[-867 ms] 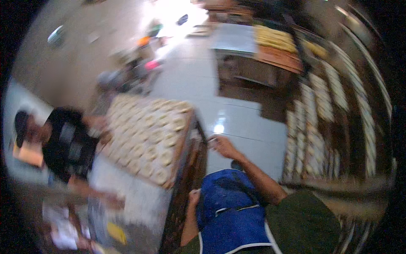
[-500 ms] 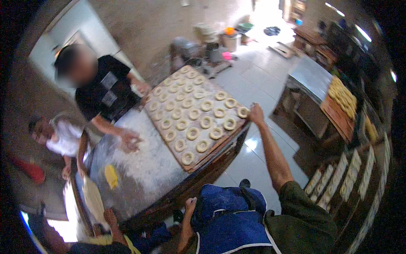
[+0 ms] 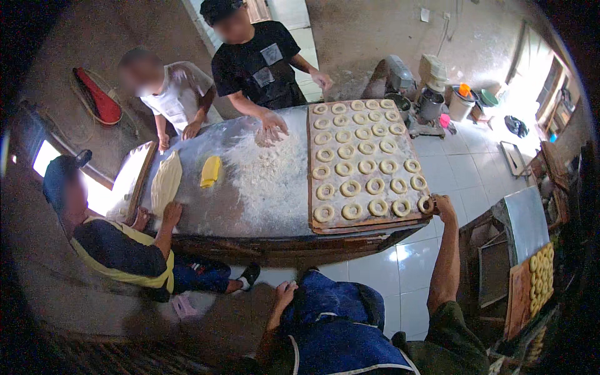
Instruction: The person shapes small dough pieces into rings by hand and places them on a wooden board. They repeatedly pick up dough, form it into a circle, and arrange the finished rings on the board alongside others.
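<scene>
At the near right corner of a floured wooden board [image 3: 310,181], my right hand [image 3: 444,207] reaches out with fingers closed against a dough ring [image 3: 425,204]. How much of its grip is on the ring and how much on the board's edge is hard to see. Rows of pale dough rings [image 3: 377,207] cover the board. Low beside my blue apron [image 3: 350,340], my left hand [image 3: 286,294] is curled closed, apart from the table; whatever its fingers might hold is hidden.
The board rests on a metal-topped table [image 3: 206,209] with flour [image 3: 269,165], a yellow slab [image 3: 210,172] and a long dough sheet [image 3: 165,181]. Three people work around its far and left sides. Mixers [image 3: 400,72] and buckets [image 3: 461,106] stand behind; another table [image 3: 528,215] is at right.
My view has swung left, so the table now lies level and the person at left shows more fully. My right hand stays at the board's corner; my left hand stays closed and low.
</scene>
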`<state>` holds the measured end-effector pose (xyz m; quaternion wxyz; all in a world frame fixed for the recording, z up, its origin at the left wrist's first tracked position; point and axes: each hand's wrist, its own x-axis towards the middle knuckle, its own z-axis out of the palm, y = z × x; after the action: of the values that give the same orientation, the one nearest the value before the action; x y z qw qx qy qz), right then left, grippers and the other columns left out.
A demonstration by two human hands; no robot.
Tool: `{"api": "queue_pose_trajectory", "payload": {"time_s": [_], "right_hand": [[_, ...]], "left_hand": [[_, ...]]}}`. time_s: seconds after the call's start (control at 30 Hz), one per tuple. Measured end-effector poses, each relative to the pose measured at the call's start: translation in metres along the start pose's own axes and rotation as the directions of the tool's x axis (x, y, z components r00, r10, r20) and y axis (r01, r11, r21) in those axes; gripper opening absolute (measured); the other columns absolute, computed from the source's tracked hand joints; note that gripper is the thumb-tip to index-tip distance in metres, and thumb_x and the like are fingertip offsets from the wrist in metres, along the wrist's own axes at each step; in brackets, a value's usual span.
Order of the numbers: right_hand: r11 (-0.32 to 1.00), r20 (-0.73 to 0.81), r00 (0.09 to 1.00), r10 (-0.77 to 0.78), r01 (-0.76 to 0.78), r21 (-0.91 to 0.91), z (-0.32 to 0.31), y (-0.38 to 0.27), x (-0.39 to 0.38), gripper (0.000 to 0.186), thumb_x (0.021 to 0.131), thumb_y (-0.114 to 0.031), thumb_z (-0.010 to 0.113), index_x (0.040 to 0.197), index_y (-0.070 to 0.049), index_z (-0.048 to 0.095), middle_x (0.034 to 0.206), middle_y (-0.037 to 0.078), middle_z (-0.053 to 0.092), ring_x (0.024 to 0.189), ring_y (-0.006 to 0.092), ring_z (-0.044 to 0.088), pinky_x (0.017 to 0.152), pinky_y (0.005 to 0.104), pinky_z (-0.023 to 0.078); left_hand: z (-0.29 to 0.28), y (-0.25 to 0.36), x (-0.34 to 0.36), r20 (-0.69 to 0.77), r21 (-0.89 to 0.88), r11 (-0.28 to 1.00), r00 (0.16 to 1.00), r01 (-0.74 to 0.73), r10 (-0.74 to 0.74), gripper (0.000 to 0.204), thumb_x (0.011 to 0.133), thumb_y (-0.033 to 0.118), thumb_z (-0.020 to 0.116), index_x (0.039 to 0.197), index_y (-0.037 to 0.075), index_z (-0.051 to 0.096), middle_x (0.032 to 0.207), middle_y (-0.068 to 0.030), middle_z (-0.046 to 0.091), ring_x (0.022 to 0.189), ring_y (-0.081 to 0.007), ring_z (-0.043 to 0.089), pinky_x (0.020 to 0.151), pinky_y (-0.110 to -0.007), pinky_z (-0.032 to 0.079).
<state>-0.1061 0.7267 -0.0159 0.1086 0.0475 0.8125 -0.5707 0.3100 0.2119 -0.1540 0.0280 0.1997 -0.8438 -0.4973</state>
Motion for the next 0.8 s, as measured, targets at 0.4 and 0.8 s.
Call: {"api": "queue_pose_trajectory", "payload": {"time_s": [0.4,0.8], "right_hand": [[0.909,0.443,0.896,-0.004,-0.181,0.375,-0.015,0.028,0.036,0.033,0.083,-0.018,0.063,0.112,-0.002,0.063,0.101,0.01,0.069,0.084,0.0261,0.068,0.072,0.0381,0.057],[0.809,0.433,0.895,-0.108,-0.174,0.562,-0.004,-0.041,0.013,0.051,0.092,-0.01,0.049,0.141,0.001,0.039,0.129,0.013,0.057,0.107,0.0221,0.062,0.089,0.0346,0.054]], "left_hand": [[-0.007,0.197,0.147,-0.225,0.212,0.974,0.966,-0.076,0.124,0.036,0.099,0.027,0.043,0.096,-0.004,0.062,0.086,-0.0159,0.063,0.085,-0.0283,0.062,0.079,-0.041,0.048],[0.016,0.215,0.214,-0.027,0.276,0.888,0.927,0.367,-0.375,0.049,0.085,0.033,0.061,0.128,0.011,0.054,0.124,-0.0169,0.061,0.114,-0.0333,0.058,0.091,-0.044,0.048]]}}
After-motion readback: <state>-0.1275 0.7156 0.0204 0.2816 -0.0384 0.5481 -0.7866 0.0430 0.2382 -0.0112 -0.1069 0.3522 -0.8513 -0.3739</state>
